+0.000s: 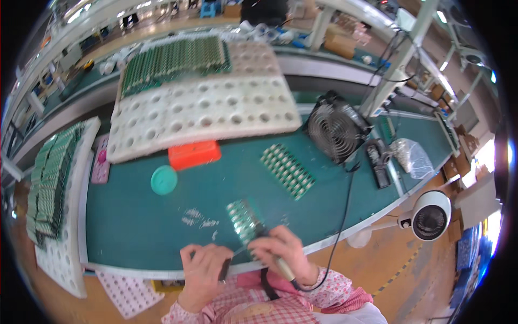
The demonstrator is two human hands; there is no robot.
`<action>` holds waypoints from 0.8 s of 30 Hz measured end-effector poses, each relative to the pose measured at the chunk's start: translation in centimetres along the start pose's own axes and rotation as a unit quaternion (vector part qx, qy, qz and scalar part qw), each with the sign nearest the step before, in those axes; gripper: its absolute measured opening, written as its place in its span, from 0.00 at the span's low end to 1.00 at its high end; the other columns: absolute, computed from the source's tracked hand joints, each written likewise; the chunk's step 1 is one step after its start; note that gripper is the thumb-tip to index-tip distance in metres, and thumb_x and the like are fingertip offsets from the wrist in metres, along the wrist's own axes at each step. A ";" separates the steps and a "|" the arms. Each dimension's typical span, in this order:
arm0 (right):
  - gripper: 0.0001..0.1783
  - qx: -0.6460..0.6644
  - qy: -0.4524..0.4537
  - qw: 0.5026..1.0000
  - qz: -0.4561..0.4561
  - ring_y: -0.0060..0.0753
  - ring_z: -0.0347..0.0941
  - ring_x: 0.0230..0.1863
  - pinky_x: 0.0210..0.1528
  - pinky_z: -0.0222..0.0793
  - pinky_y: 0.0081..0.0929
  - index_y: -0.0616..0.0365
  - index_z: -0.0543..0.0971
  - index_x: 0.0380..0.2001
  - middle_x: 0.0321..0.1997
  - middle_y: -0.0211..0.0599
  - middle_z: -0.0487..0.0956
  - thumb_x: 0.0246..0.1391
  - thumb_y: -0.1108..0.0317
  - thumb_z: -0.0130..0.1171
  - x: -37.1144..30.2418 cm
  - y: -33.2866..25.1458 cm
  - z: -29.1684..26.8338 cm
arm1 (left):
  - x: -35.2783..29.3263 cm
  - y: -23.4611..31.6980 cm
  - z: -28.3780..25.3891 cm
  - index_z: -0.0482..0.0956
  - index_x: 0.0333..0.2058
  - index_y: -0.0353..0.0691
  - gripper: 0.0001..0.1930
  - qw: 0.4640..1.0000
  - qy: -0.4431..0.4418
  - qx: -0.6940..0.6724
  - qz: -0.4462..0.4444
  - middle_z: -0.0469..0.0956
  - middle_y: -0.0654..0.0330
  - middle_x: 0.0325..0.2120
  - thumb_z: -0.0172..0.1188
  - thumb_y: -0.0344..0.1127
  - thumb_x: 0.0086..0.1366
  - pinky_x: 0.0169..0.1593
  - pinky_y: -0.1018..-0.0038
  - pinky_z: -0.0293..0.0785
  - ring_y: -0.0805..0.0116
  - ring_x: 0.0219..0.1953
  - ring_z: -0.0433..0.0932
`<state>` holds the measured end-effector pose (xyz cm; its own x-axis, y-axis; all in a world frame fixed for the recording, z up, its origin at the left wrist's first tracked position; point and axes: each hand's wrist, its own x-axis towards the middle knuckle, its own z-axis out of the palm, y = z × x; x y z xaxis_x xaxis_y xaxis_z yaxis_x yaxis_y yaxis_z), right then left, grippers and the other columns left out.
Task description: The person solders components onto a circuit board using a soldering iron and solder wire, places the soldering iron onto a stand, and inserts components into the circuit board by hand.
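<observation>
My right hand [283,251] is wrapped round a soldering iron [286,269] with a pale handle and a black cord. Its tip is hidden near the lower end of a green circuit board panel [242,218] with rows of silvery parts, lying at the front of the bench. Just left of that panel, my left hand [204,270] has its fingers closed over a small dark thing [225,269], whose kind I cannot make out. A thin pale line runs from there toward the board. Another circuit board panel [287,171] lies farther back to the right.
A white foam tray [205,108] bears a row of boards at the back; a second one [65,264] stands left. On the green bench are an orange box [194,155], a teal round lid [164,180], a fan [334,129], a black device [377,164] and a plastic bag [414,159].
</observation>
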<state>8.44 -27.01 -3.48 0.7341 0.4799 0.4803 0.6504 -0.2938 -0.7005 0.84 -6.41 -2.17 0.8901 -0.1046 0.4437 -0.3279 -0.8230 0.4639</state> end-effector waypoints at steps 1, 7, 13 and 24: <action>0.20 -0.014 0.024 0.999 0.027 0.39 0.72 0.31 0.33 0.71 0.31 0.52 0.84 0.41 0.34 0.38 0.74 0.40 0.74 0.75 -0.2 0.0 -0.1 | 0.0 -0.2 0.0 0.77 0.39 0.44 0.16 0.999 0.009 -0.019 -0.033 0.81 0.65 0.35 0.65 0.23 0.51 0.49 0.62 0.64 0.66 0.39 0.80; 0.30 -0.135 0.025 0.989 0.057 0.40 0.71 0.37 0.40 0.69 0.35 0.50 0.80 0.50 0.39 0.38 0.73 0.40 0.71 0.75 -1.2 0.1 -0.2 | -0.4 -2.5 1.2 0.79 0.37 0.39 0.10 0.977 0.153 -0.005 -0.148 0.82 0.60 0.37 0.64 0.21 0.57 0.46 0.65 0.65 0.61 0.36 0.79; 0.33 -0.163 -0.010 0.985 0.056 0.41 0.71 0.40 0.45 0.66 0.37 0.50 0.78 0.54 0.41 0.37 0.72 0.40 0.70 0.75 -0.2 -0.2 1.2 | 0.0 -3.0 1.8 0.80 0.36 0.38 0.08 0.979 0.132 -0.008 -0.156 0.83 0.60 0.38 0.65 0.21 0.57 0.45 0.67 0.67 0.59 0.36 0.78; 0.33 -0.116 0.033 0.988 0.093 0.43 0.70 0.38 0.40 0.70 0.35 0.52 0.77 0.54 0.40 0.40 0.71 0.39 0.73 0.76 -1.1 0.5 1.2 | 1.8 -3.1 2.9 0.82 0.35 0.38 0.07 0.981 0.107 -0.025 -0.157 0.83 0.60 0.37 0.64 0.21 0.58 0.45 0.68 0.69 0.60 0.38 0.77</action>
<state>7.77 -26.72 -5.00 0.8509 0.3469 0.3944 0.5253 -0.5571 -0.6432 4.34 -5.65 -5.08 0.8643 0.2740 0.4217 -0.0678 -0.7674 0.6376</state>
